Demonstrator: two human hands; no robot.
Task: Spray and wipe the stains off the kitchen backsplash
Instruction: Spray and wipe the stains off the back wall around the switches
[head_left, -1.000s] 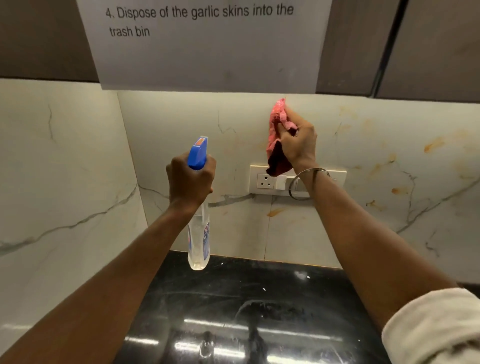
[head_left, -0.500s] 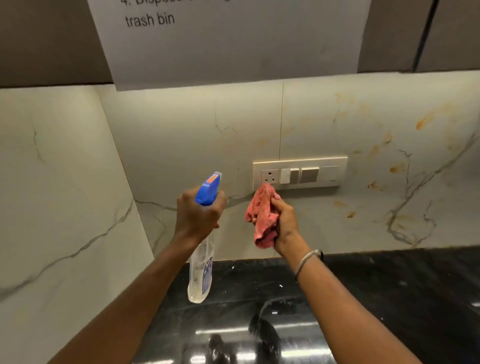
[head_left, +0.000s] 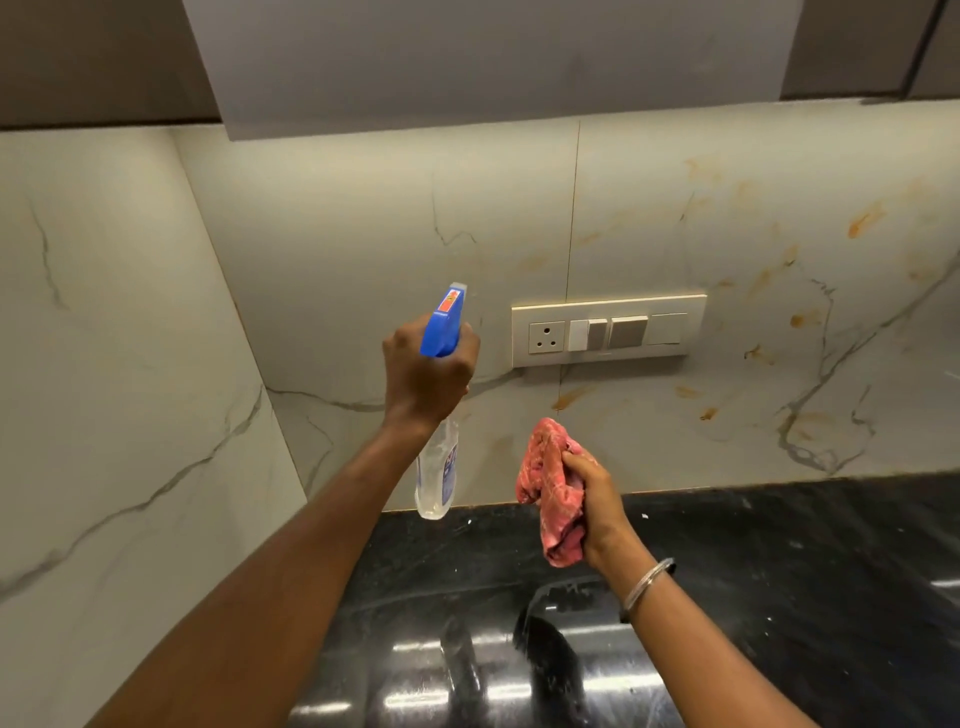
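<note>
We see 2 bare hands raised in front of the pale marble backsplash (head_left: 363, 234). The left hand (head_left: 426, 374) grips a spray bottle (head_left: 439, 467) by the neck. Its fingers are wrapped round just under the blue spray head, and the clear body hangs below the fist, off the black countertop (head_left: 779, 571). The nozzle faces the wall just left of the switch plate (head_left: 608, 330), which carries 1 socket at its left end. From behind the fist we cannot tell whether a finger is on the trigger.

The right hand (head_left: 592, 499) sits lower and to the right of the left, well apart from the bottle. It clenches a bunched pink cloth (head_left: 550, 488), which sticks out above and below the fist. The cloth is in front of the lowest strip of the backsplash, over the countertop's back edge. A silver bangle (head_left: 647, 584) circles that wrist.

The orange-brown stains (head_left: 865, 218) are scattered over the right-hand panel of the backsplash, mostly up and to the right of both hands. The nearest streak (head_left: 569, 397) lies just under the switch plate, directly above the cloth and to the right of the bottle. The panel in front of the nozzle looks far cleaner. A white sheet of paper (head_left: 493, 57) hangs down from the dark cabinets (head_left: 93, 57) at the top.
</note>
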